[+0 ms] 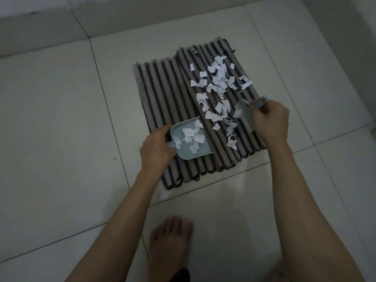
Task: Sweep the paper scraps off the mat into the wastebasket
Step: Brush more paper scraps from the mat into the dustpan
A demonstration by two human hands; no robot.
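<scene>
Now | paper scraps point(218, 86): white, torn, scattered | mat point(162, 94): ribbed, grey-black

You can read no text here. The paper scraps point(218, 86) between your hands carry dark printed marks, and those in the dustpan point(190, 139) by your left hand point(156, 148) show faint lines, all too small to read.

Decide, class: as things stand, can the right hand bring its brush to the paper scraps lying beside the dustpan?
Probably yes. The right hand holds the brush just right of the loose scraps on the mat, with nothing between them.
</scene>
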